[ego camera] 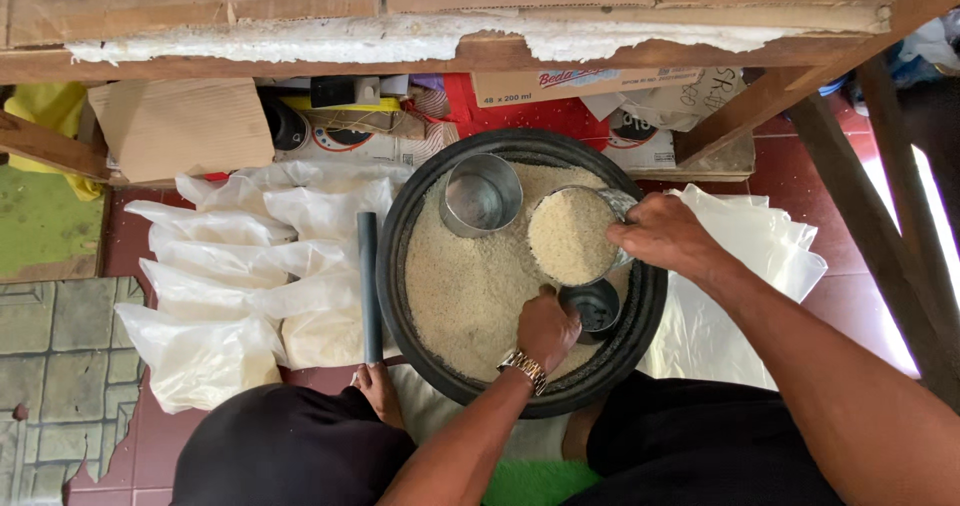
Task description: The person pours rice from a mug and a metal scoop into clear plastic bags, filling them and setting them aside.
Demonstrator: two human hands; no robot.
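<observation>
One rice-filled tin (pixel 572 236) upright, mouth skyward, in right-hand (pixel 660 234) grip.

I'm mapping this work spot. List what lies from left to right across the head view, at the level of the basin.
Filled clear bags → dark tube → empty metal can → rice-filled can → right hand → pile of empty plastic bags.

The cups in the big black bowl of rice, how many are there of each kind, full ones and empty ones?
Full metal cup, held by the right hand: 1
Empty metal cup standing in the rice: 1
Small dark cup by the left hand: 1
Total: 3
</observation>
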